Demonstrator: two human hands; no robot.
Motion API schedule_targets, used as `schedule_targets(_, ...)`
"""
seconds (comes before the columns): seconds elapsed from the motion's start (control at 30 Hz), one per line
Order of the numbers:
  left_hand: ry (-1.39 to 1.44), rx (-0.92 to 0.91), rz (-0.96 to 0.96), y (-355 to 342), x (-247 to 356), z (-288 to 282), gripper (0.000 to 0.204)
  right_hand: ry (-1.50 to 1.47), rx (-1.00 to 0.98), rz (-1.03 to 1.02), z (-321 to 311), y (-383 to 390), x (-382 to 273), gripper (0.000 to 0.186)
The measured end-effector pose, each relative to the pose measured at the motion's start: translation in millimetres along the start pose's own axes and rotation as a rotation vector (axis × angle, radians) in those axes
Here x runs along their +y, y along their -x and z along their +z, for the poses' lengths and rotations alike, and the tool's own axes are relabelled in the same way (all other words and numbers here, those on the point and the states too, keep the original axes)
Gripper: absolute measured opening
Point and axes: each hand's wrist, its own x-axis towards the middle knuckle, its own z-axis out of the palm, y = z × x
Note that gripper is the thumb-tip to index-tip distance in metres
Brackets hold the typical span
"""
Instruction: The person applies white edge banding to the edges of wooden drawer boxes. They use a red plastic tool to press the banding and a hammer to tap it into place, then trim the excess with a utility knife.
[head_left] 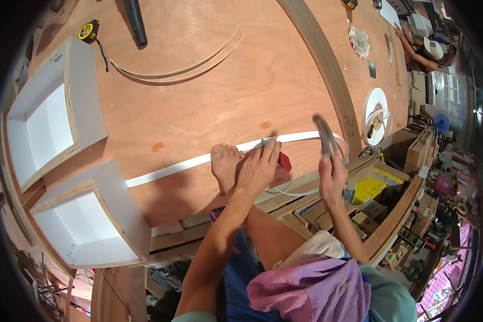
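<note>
Presently working low over the bench (209, 112), near its close edge. A white strip (172, 170) lies along that side, from beside the nearer white box out toward the right end, where it bends round close to the dark board (335, 67). My bare foot (224, 161) is on the strip, toes across it.

Left hand (256, 170): fingers nearly straight, close together, laid over a red tool (285, 162) on the strip, its pointed metal tip showing past them – whether they grip it or only press down, I cannot tell. Right hand (333, 174): fingers closed round a metal tool (324, 134), held up above the close edge; its head is blurred, kind unclear.

Left edge of bench: two white boxes (86, 112) with bare plywood rims, open sides showing, one nearer me than the other. Toward the far left corner, a black-and-yellow tape measure (88, 31); right of it, a dark tube (134, 24). Two thin curved strips (182, 80) lie between these and the middle.

Beyond the dark board, by the close right corner: a white roll (374, 96). Farther up that end, a crumpled pale wad (359, 43) – and another person (429, 56) leaning at the edge. Below the close edge, yellow packages (369, 189).
</note>
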Motion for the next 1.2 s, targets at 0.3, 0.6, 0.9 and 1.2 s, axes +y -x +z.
schedule_targets(0.3,0.032,-0.084,0.185,7.4,0.1,-2.2,0.039,0.344,0.036,-0.371,98.8,-162.9,63.2,0.020)
schedule_targets(0.6,0.089,-0.029,0.324,3.4,2.8,-20.3,0.033,0.232,-0.152,-0.534,85.1,-111.6,46.6,0.027)
schedule_targets(0.9,0.231,0.620,-0.494,14.6,-42.7,-93.9,0.029,0.264,-0.490,-0.372,97.4,-60.5,39.3,0.022)
schedule_targets(1.2,-0.150,0.194,-0.619,96.9,-107.4,-140.3,0.023,0.608,-0.483,-0.401,103.0,-66.4,33.7,0.023)
